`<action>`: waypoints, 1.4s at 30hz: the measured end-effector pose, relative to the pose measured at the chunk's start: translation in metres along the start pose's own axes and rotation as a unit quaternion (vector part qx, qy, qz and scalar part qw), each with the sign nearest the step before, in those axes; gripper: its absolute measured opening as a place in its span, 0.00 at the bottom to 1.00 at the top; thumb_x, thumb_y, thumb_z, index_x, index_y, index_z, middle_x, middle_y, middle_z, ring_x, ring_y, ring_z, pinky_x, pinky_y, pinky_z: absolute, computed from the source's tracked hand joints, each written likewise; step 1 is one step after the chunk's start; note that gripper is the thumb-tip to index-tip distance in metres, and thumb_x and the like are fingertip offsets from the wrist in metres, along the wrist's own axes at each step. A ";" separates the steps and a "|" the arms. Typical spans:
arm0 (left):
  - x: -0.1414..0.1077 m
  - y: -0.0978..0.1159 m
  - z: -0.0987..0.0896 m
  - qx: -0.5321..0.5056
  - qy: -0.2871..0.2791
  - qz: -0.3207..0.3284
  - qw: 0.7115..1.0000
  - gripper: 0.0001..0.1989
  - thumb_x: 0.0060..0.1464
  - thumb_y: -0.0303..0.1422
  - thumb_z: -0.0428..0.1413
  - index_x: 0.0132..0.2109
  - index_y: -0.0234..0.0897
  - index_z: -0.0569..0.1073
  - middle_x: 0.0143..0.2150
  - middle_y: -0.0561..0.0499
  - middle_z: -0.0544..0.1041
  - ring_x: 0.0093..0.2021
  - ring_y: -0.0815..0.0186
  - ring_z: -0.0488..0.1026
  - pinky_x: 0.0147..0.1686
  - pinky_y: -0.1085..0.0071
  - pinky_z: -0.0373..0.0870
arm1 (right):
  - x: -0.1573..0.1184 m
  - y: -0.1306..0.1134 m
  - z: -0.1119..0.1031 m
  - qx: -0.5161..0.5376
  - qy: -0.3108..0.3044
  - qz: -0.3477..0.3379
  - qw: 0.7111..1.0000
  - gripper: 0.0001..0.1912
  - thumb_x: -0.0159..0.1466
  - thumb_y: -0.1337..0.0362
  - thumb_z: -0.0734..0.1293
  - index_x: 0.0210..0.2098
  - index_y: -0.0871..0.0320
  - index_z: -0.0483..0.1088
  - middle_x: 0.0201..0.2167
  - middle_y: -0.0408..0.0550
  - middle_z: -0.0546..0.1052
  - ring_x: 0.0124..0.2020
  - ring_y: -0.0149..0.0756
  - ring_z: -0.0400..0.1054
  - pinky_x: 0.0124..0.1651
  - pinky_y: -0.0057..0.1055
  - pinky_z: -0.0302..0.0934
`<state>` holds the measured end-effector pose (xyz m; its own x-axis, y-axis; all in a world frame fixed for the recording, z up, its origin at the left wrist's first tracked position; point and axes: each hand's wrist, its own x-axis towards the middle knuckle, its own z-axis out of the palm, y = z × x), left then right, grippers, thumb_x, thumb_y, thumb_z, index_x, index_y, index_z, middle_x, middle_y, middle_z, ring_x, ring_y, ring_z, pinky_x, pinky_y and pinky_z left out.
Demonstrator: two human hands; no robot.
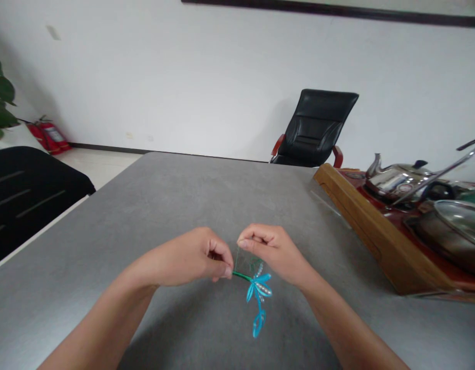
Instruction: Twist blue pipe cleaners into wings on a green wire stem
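Observation:
A handmade flower [258, 290] of turquoise ribbon-like loops and small pearly beads hangs just below my hands, over the grey tabletop [145, 205]. Its green stem [242, 276] runs into the fingertips of my left hand [187, 257], which pinches the stem's end. My right hand [271, 252] is close by, its fingertips pinched on a thin clear thread [235, 257] rising from the stem. Some greenish strands behind the flower are hard to make out.
A wooden tea tray [379, 241] with a steel kettle [397, 180] and a glass-lidded pot [449, 231] stands at the table's right. A black chair [25, 195] is at the left, a black leather chair [314, 128] beyond the table.

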<state>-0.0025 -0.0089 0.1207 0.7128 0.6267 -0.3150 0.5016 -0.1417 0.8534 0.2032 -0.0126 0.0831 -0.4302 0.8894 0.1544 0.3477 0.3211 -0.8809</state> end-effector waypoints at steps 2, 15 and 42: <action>0.000 0.000 0.002 0.031 0.011 -0.005 0.999 0.09 0.47 0.28 0.50 0.28 0.35 0.75 0.22 0.57 0.67 0.24 0.72 0.61 0.24 0.77 0.55 | -0.002 -0.004 0.001 -0.031 0.004 -0.001 1.000 0.10 0.63 0.62 0.63 0.28 0.59 0.71 0.18 0.37 0.62 0.21 0.26 0.54 0.25 0.23 0.49; -0.001 0.002 -0.003 0.126 0.146 -0.025 0.981 0.11 0.51 0.32 0.49 0.30 0.35 0.76 0.24 0.55 0.71 0.26 0.70 0.65 0.26 0.76 0.56 | -0.022 -0.037 0.007 -0.188 0.050 -0.089 0.977 0.10 0.66 0.67 0.59 0.31 0.57 0.70 0.23 0.39 0.72 0.26 0.27 0.65 0.31 0.25 0.52; 0.000 0.005 -0.009 -0.104 0.290 -0.001 0.951 0.10 0.51 0.36 0.54 0.29 0.32 0.72 0.21 0.57 0.65 0.19 0.76 0.51 0.19 0.77 0.47 | -0.019 -0.019 0.028 -0.449 0.141 -0.149 0.870 0.13 0.64 0.72 0.56 0.26 0.57 0.68 0.19 0.41 0.69 0.21 0.30 0.62 0.27 0.31 0.45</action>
<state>-0.0047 -0.0026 0.1293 0.2910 0.9529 -0.0857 0.3522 -0.0234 0.9356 0.1814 -0.0447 0.0847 -0.4349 0.7275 0.5307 0.8213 0.5621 -0.0976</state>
